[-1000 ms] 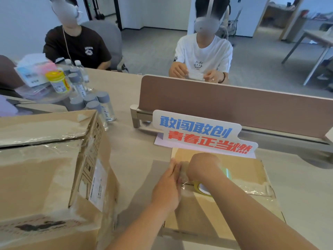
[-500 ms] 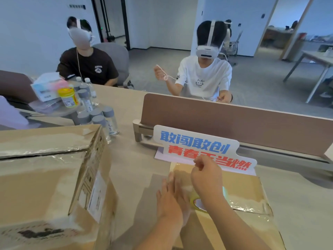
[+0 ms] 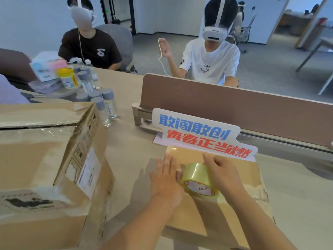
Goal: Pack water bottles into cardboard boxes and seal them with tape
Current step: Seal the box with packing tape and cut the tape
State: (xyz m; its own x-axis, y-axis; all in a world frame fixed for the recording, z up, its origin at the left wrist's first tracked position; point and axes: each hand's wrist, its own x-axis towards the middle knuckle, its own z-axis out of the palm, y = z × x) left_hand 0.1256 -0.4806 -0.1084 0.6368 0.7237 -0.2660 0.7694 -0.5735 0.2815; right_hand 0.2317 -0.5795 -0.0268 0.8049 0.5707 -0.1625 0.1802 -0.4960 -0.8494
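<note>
Low in the frame's centre, the right hand (image 3: 223,173) curls over the tape roll (image 3: 198,179), which stands on edge on the cardboard box (image 3: 196,221). The left hand (image 3: 165,179) presses flat, fingers straight, beside it. The roll looks light and stiff, best gripped across its rim.

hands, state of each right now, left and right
Left hand: open, fingers straight, flat on the low brown cardboard box.
Right hand: holding the clear yellowish roll of packing tape.

Matt brown cardboard box (image 3: 212,210) under glossy clear plastic tape roll (image 3: 199,179); smooth pale wood-look table (image 3: 126,150).
</note>
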